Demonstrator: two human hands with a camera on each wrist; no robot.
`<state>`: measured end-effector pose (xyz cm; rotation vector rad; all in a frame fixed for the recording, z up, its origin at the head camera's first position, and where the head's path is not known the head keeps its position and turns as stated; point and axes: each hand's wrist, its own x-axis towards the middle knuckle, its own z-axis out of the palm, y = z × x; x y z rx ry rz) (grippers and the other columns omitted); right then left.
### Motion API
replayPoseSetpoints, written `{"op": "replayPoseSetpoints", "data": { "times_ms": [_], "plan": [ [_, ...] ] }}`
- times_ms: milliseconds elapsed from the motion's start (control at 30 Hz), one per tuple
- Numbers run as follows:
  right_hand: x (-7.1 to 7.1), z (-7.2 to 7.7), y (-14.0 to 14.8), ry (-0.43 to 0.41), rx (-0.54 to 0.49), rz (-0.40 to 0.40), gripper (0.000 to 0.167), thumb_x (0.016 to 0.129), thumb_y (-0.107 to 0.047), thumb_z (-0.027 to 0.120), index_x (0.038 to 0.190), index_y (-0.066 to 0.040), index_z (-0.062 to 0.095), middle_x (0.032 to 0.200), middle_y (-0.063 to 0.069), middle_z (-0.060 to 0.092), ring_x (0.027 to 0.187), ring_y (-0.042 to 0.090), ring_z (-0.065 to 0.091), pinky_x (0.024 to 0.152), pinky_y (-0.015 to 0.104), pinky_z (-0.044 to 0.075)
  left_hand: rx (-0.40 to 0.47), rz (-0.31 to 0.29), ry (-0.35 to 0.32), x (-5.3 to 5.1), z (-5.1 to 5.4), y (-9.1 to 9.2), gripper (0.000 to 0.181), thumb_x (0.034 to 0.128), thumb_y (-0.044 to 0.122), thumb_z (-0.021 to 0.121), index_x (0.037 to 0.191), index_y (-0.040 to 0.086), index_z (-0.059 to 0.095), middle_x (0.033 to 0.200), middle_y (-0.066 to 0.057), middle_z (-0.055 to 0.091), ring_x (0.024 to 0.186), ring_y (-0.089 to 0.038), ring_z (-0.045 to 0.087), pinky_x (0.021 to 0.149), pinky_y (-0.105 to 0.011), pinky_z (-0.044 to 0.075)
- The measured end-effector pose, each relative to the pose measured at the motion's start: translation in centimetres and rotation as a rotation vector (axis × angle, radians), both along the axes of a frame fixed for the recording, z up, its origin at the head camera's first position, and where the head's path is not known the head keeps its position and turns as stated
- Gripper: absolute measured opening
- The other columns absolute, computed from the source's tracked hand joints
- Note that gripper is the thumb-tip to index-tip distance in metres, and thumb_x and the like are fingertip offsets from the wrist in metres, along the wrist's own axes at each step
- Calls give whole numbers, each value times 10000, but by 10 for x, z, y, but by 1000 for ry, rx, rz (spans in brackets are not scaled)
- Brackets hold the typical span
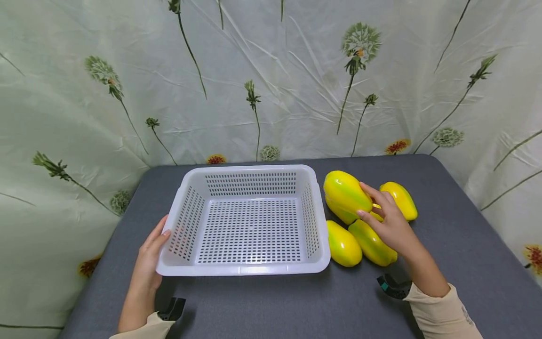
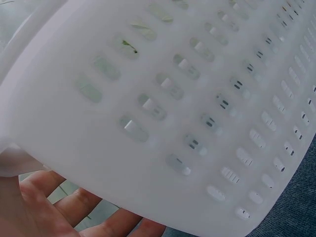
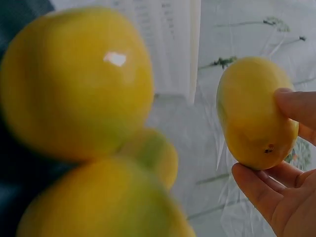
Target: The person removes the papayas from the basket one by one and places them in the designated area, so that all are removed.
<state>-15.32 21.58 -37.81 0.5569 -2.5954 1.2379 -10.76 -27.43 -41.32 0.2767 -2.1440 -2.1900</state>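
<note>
My left hand (image 1: 148, 259) grips the left rim of a white perforated plastic basket (image 1: 243, 269), thumb over the edge and fingers on the outer side. The left wrist view shows the basket's slotted wall (image 2: 74, 133) close up, with curled fingers (image 2: 81, 205) under its rim. To the right of the basket, my right hand (image 1: 391, 223) holds a glossy yellow-green papaya (image 1: 345, 188) between thumb and fingers. In the right wrist view this papaya (image 3: 254, 111) is raised clear of the others. Nothing is visible inside the basket.
More papayas lie on the grey cloth-covered table (image 1: 254, 306): a front one (image 1: 344, 245) against the basket's side, one beside it (image 1: 374, 242), and another (image 1: 400, 200) farther right. Others are partly hidden by the right hand. Behind hangs a flower-print curtain (image 1: 296, 84).
</note>
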Motion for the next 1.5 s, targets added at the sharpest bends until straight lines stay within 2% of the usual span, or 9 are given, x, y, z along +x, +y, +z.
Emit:
{"op": "replayPoseSetpoints", "data": {
  "times_ms": [33, 133, 200, 267, 467, 733, 967, 1200, 1500],
  "plan": [
    [3, -1, 3, 9, 12, -13, 638, 849, -29, 603, 1406, -114, 304, 1094, 105, 401, 978, 140, 345, 817, 480, 424, 1, -1, 0, 0, 0, 0, 498, 953, 283, 431, 1422, 210, 279, 1167, 88, 470, 932, -75, 541, 627, -325, 502],
    [13, -6, 13, 32, 24, -42, 646, 844, -18, 607, 1407, -119, 306, 1102, 102, 391, 965, 99, 340, 830, 265, 435, -4, 2, 0, -1, -1, 1, 497, 952, 290, 432, 1420, 212, 284, 1172, 83, 470, 932, -77, 543, 627, -325, 502],
    [19, -9, 19, 43, 16, -65, 652, 836, 1, 611, 1404, -119, 314, 1101, 99, 383, 961, 74, 339, 814, 129, 379, -6, 6, -1, -1, -1, 1, 498, 951, 289, 435, 1419, 211, 286, 1174, 82, 467, 932, -76, 543, 629, -321, 501],
    [23, -13, 25, 54, -4, -77, 651, 827, 26, 612, 1397, -102, 326, 1105, 117, 375, 972, 61, 339, 802, 53, 317, -10, 9, -1, -1, -1, 2, 498, 951, 292, 434, 1419, 208, 287, 1177, 82, 467, 934, -76, 541, 631, -318, 500],
    [38, -23, 42, 58, -3, -157, 638, 832, 28, 602, 1395, -98, 330, 1097, 152, 355, 971, 21, 323, 788, 19, 284, -11, 13, -5, -1, -1, 2, 503, 949, 298, 436, 1420, 210, 283, 1187, 76, 458, 938, -77, 536, 633, -316, 500],
    [59, -38, 63, 11, 3, -262, 620, 865, -14, 573, 1410, -89, 287, 1130, 218, 315, 969, -46, 291, 751, -10, 266, 5, -1, -2, -2, 0, 1, 504, 951, 290, 435, 1422, 207, 276, 1172, 88, 471, 931, -72, 547, 632, -323, 503],
    [71, -52, 75, -32, 3, -347, 610, 869, -35, 577, 1407, -91, 295, 1148, 239, 305, 961, -57, 272, 722, -12, 272, 14, -2, 0, -1, 1, 1, 506, 950, 287, 439, 1422, 206, 278, 1185, 81, 467, 939, -73, 546, 638, -323, 502],
    [79, -59, 79, -76, 27, -360, 593, 875, -54, 574, 1396, -42, 291, 1173, 268, 292, 966, -76, 253, 714, -19, 262, -1, -1, 4, -2, 0, 1, 500, 952, 287, 433, 1422, 206, 279, 1177, 79, 471, 935, -76, 548, 634, -322, 503],
    [83, -71, 78, -116, 49, -364, 570, 872, -65, 583, 1357, 45, 304, 1147, 271, 302, 972, 91, 286, 688, -24, 271, 4, -10, -3, -3, 1, -1, 505, 950, 287, 439, 1422, 210, 276, 1151, 92, 485, 920, -70, 552, 626, -329, 505]
  ]
}}
